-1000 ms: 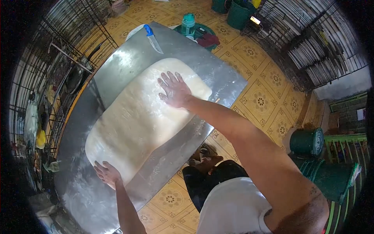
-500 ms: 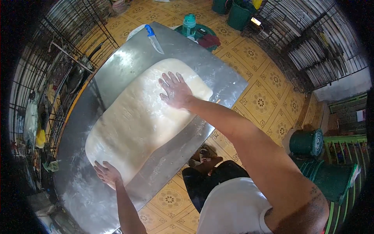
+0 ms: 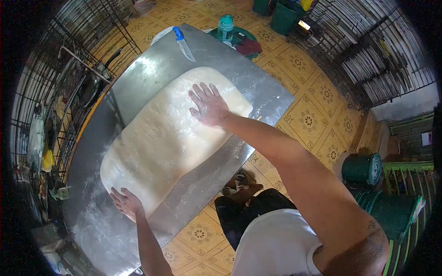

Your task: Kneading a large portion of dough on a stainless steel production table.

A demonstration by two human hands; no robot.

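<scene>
near my edge of the steel table (image 3: 202, 186), the dough (image 3: 149, 138) looks flattened but uncut, my right hand (image 3: 210, 107) flat on top, left hand (image 3: 127, 203) at its end, fingers spread, gripping nothing

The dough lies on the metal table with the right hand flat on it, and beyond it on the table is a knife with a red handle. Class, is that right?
Not quite: the knife has a blue handle, as the head view shows. The dough lies on the metal table, with the right hand flat on it.
</scene>
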